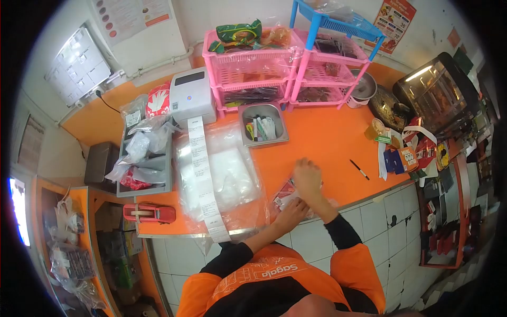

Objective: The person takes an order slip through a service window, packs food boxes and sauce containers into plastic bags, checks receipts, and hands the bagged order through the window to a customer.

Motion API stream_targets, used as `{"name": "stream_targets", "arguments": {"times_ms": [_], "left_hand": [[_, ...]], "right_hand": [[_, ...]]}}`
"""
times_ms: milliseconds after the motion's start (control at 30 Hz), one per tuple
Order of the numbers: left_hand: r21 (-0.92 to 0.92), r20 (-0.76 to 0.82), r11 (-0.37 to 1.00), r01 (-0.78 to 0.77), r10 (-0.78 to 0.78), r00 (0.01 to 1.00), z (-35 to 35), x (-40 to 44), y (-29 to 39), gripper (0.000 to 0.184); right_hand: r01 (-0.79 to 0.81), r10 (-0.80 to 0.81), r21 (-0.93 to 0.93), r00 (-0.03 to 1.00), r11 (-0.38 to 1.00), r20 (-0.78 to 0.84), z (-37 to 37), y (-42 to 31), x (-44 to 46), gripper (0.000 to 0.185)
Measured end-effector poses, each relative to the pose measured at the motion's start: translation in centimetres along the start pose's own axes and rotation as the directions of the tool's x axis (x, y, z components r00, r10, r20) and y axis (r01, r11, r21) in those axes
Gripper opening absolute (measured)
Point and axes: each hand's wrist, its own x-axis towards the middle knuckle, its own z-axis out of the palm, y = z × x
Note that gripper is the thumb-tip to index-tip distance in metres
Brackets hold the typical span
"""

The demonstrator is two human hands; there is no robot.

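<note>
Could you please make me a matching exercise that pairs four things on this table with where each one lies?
Things:
1. packet
2. pen
3. paper strip
4. metal tub

Places:
A. running from the printer across clear plastic bags
B. in front of the pink rack
C. by the left hand and right hand
D. on bare orange table, right of both hands

Pairs: 1-C, 2-D, 3-A, 4-B.

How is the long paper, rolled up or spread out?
Spread out: the long paper stretches from the printer across the clear plastic.
</note>
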Motion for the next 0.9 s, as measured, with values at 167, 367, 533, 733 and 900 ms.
{"name": "stream_targets", "arguments": {"times_ms": [167, 367, 533, 733, 900], "left_hand": [[0.12, -0.122, 0.99, -0.068, 0.083, 0.989, -1.9, -0.8, -1.0, 0.041], [-0.438, -0.287, 0.899, 0.024, -0.165, 0.944, -8.4, -4.0, -2.0, 0.032], [-0.542, -0.524, 0.84, -0.016, -0.322, 0.789, -16.9, -10.4, 0.9, 0.036], [-0.777, -0.585, 0.628, 0.04, -0.745, 0.32, -25.4, -27.4, 2.2, 0.036], [-0.693, -0.707, 0.718, 0.056, -0.694, 0.138, -33.8, -40.9, 5.6, 0.038]], "right_hand": [[0.095, -0.116, 0.27, 0.991, 0.958, 0.064, 4.7, -0.8, -0.6, 0.024], [-0.55, -0.434, 0.799, 0.675, 0.242, 0.596, 0.4, 6.3, 2.6, 0.052], [0.181, -0.786, 0.943, 0.607, 0.279, 0.116, -9.3, -0.5, -0.4, 0.057], [0.453, -0.933, 0.852, 0.11, -0.261, -0.344, -18.2, -19.2, -1.8, 0.077], [0.757, -0.947, 0.62, 0.006, -0.205, -0.32, -26.6, -33.7, -3.6, 0.1]]}}
